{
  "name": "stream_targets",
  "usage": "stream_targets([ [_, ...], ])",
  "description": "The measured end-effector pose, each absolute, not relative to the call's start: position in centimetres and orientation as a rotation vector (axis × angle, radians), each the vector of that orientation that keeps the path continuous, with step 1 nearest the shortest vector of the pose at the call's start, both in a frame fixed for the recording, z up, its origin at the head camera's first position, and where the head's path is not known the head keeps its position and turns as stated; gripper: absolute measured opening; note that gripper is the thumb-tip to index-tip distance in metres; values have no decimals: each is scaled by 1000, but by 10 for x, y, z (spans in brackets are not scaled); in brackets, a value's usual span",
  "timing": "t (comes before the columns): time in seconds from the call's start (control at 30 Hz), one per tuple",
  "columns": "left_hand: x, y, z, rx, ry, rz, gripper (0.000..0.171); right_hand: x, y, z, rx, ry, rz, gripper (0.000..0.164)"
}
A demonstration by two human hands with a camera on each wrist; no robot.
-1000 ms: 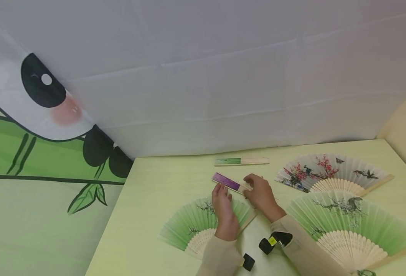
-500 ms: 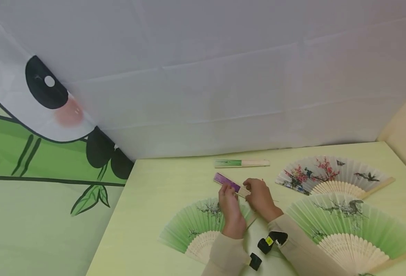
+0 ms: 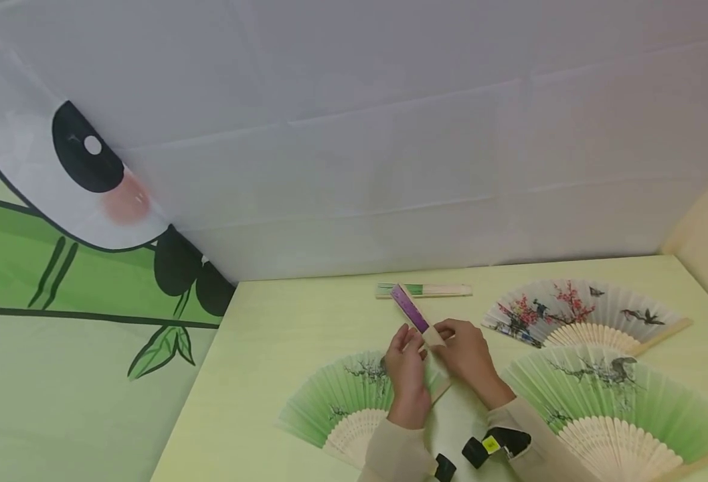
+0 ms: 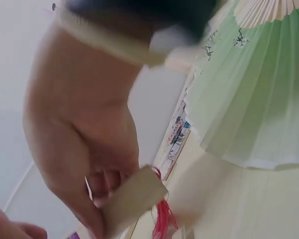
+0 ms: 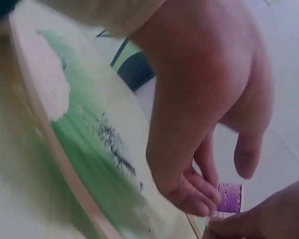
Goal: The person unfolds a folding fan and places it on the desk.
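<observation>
A folded purple hand fan slants up above the table, its bare wooden end toward my right hand. In the left wrist view, my right hand pinches that wooden end between thumb and fingers. A red tassel hangs beside the end. My left hand is at the fan's left side, fingertips right at its edge. In the right wrist view, the thumb of my left hand stands away from the purple section, fingers loosely bent beside it.
An open green fan lies under and left of my hands. Another open green fan lies at right, below an open white floral fan. A folded green fan lies near the back edge, before a white cloth wall.
The purple fan has risen from the table and turned steeper, its purple end now overlapping the folded green fan. My left hand has shifted right, and my right hand has lifted the wooden end.
</observation>
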State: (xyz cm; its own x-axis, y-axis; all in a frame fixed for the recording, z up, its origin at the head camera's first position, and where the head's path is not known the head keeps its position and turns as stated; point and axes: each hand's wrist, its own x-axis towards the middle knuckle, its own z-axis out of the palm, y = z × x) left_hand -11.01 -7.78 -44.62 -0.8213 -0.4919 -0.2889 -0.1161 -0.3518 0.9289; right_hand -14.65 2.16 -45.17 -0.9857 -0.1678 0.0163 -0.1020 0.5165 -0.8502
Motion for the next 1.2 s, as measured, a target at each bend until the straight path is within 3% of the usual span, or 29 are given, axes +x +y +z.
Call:
stream_targets([
  [0.4,-94,-88,-452,656,-1806,-2389,40,-114,40,-439,-219,2432,-1592,37],
  [0.6,-87,-89,-457,609,-1873,-2445,33,-107,47,-437,-220,2369,-1621,30],
  [0.83,-82,-85,-460,613,-1836,-2462,33,-103,53,-438,-105,2324,-1722,26],
  [1.2,-76,-88,-460,686,-1685,-2445,38,-102,63,-438,192,2069,-1951,39],
])
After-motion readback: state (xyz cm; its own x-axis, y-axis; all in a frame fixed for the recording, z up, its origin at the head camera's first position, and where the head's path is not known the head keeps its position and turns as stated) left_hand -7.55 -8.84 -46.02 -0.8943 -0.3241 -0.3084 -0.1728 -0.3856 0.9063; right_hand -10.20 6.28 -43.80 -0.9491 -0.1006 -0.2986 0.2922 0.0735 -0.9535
